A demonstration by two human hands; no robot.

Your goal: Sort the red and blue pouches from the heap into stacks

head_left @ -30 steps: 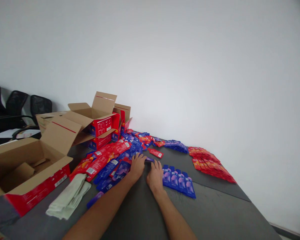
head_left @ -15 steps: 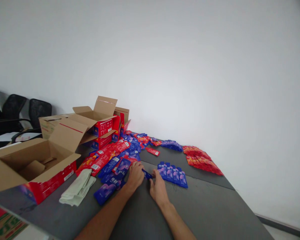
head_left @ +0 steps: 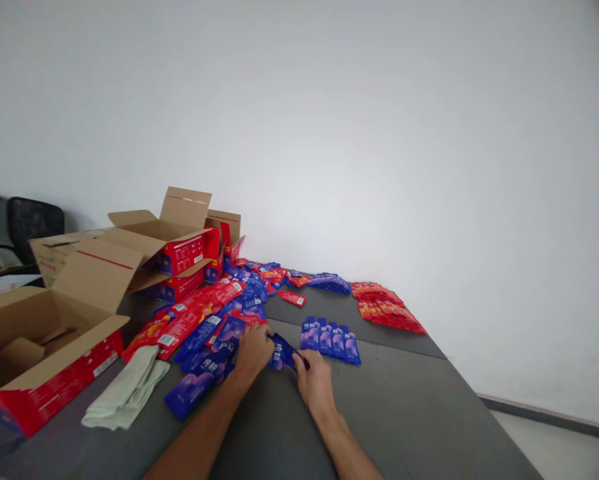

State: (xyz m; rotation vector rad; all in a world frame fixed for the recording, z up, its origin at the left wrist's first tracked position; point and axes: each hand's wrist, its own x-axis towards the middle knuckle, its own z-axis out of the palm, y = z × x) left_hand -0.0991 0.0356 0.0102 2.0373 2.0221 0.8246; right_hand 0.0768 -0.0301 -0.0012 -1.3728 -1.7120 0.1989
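Observation:
Between my hands is a blue pouch with pale print, its printed face turned up toward me. My left hand is closed on the pouch's left edge. The fingers of my right hand pinch its right edge. Just right of it, several blue pouches lie overlapped in a neat row. To the left of my left hand, more blue pouches lie loosely over one another, next to a heap of red pouches.
Open cardboard boxes with red sides stand at the left. A folded pale cloth lies before them. Stacked red pouches and stacked blue pouches sit near the wall, with a single red pouch apart on the grey table.
The pouch in my hands has turned from nearly edge-on to showing its printed face. The camera view has swung right, so everything sits further left.

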